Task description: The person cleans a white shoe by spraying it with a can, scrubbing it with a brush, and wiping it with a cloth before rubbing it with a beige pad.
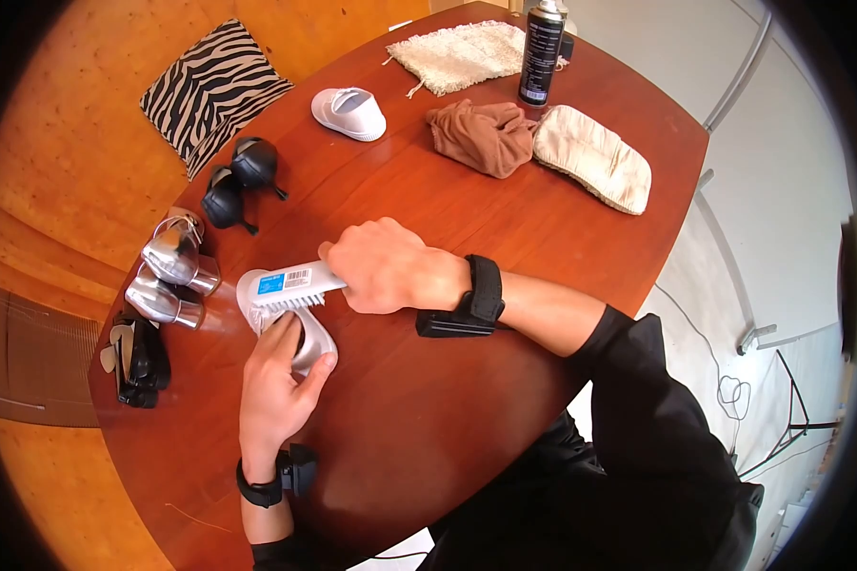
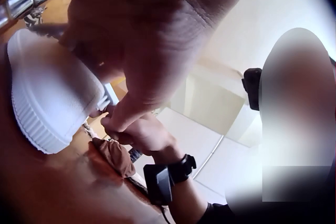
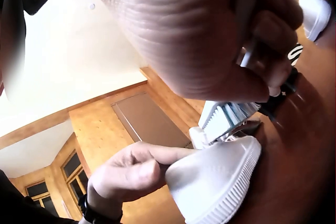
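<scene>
On the wooden table a white slip-on shoe [image 1: 320, 344] stands in front of the person, its ribbed sole showing in the left wrist view. The left hand [image 1: 274, 395] holds this shoe with its fingers reaching into the opening and the thumb at the outside. A white scrubbing brush [image 1: 290, 283] with a blue-and-white label is gripped by its handle in the right hand [image 1: 390, 266]. Its bristles point down over the shoe's upper, close to the left fingers. In the right wrist view the brush head [image 3: 224, 120] overlaps the far part of the shoe [image 3: 215, 182].
Another white shoe [image 1: 349, 114] stands farther back. Black heels [image 1: 227, 195], silver heels [image 1: 167, 257] and black sandals [image 1: 141, 357] line the left edge. Toward the back are a brown cloth [image 1: 486, 138], a cream padded piece [image 1: 595, 157], a cream drawstring pouch [image 1: 462, 57] and a black spray can [image 1: 541, 57].
</scene>
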`<act>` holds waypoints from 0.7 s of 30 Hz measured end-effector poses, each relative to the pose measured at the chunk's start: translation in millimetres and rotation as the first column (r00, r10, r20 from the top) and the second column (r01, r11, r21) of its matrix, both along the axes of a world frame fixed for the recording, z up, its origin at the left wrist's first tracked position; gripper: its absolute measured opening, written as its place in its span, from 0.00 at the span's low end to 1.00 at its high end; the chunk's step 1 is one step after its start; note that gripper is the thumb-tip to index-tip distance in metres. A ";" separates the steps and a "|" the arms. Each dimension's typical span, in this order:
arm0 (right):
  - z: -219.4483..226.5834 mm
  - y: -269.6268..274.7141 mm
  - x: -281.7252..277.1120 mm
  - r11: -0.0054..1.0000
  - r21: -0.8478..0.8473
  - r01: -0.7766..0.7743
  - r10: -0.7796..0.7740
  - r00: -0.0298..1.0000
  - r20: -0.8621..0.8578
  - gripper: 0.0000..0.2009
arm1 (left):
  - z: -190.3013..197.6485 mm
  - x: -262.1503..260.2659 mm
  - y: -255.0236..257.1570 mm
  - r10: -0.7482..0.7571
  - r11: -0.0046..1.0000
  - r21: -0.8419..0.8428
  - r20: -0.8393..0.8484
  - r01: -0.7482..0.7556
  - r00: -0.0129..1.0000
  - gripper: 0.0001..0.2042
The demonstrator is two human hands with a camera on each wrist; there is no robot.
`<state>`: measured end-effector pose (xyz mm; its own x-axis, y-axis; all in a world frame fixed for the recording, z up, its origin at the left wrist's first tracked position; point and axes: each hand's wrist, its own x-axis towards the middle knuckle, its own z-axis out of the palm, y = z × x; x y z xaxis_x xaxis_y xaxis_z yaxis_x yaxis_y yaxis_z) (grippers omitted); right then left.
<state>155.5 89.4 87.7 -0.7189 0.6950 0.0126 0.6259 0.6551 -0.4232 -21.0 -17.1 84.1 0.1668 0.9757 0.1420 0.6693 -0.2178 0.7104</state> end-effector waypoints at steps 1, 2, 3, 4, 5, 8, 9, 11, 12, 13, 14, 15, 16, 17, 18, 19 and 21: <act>-0.6 -0.3 0.0 1.000 0.000 0.000 0.000 1.000 -0.001 0.09 | -3.3 -7.3 2.2 -0.064 0.990 0.115 -0.170 0.084 0.983 0.15; -1.8 -0.3 0.1 1.000 0.012 -0.008 0.008 1.000 -0.005 0.09 | -6.1 -12.2 3.3 -0.105 0.960 0.212 -0.340 0.185 0.934 0.14; -3.1 -0.2 0.3 1.000 0.024 -0.015 0.015 1.000 -0.009 0.08 | -6.4 -16.1 2.0 -0.100 0.980 0.136 -0.285 0.144 0.953 0.10; -4.7 0.7 0.5 1.000 0.024 -0.014 0.015 1.000 -0.009 0.08 | -2.7 -18.9 1.4 -0.101 0.980 0.136 -0.285 0.144 0.953 0.10; -6.5 2.3 0.8 0.999 0.036 0.005 -0.005 1.000 0.000 0.09 | 0.6 -24.0 1.0 -0.109 0.988 0.067 -0.319 0.137 0.941 0.08; -5.1 3.1 0.6 0.999 0.037 0.019 -0.020 1.000 0.024 0.09 | 6.0 -24.2 -1.2 -0.080 0.995 0.030 -0.335 0.095 0.939 0.06; -4.4 3.0 0.7 1.000 0.025 0.017 -0.018 0.999 0.039 0.08 | 6.6 -24.3 -1.4 -0.062 0.997 0.012 -0.406 0.074 0.912 0.07; -5.3 2.3 0.2 0.999 0.029 0.022 -0.022 0.999 0.032 0.08 | 4.6 -23.7 -1.8 -0.046 0.999 -0.003 -0.475 0.050 0.879 0.08; -6.1 2.0 -0.2 0.999 0.032 0.026 -0.027 0.999 0.025 0.08 | -0.1 -21.4 -1.7 -0.007 0.995 0.082 -0.506 0.057 0.863 0.10; -7.2 2.2 -0.3 0.999 0.033 0.025 -0.026 0.999 0.026 0.08 | -5.3 -18.3 -1.5 0.034 0.984 0.166 -0.533 0.066 0.846 0.12; -8.6 2.6 -0.4 0.999 0.030 0.027 -0.028 0.999 0.027 0.09 | -11.7 -12.3 -0.8 0.035 0.984 0.167 -0.531 0.064 0.846 0.12; -9.1 2.9 -0.6 0.999 0.027 0.029 -0.029 0.999 0.028 0.09 | -18.9 -3.9 0.4 0.135 0.967 0.256 -0.481 -0.008 0.866 0.13; -9.0 2.8 -0.7 0.999 0.028 0.027 -0.028 0.999 0.030 0.09 | -22.7 2.4 0.7 0.229 0.937 0.339 -0.422 -0.082 0.877 0.14; -8.7 2.7 -0.4 0.999 0.036 0.034 -0.035 0.999 0.040 0.09 | -19.6 5.4 -0.9 0.208 0.970 0.198 -0.374 -0.141 0.904 0.11; -8.4 2.7 0.1 0.998 0.044 0.042 -0.044 0.998 0.050 0.10 | -17.3 7.3 -1.2 0.208 0.970 0.198 -0.374 -0.141 0.904 0.11; -7.6 2.9 0.5 0.998 0.042 0.044 -0.046 0.998 0.049 0.10 | -15.4 9.0 -1.1 0.145 0.971 0.221 -0.250 -0.089 0.957 0.09; -5.6 2.9 0.6 0.999 0.024 0.043 -0.045 0.993 0.108 0.10 | -7.7 9.2 -4.4 0.032 0.985 0.174 -0.104 -0.013 0.994 0.11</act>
<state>156.2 92.4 82.1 -0.6854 0.7266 -0.0489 0.6960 0.6338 -0.3373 -11.8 -21.5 76.4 0.1682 0.9417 0.2915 0.7451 -0.3151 0.5878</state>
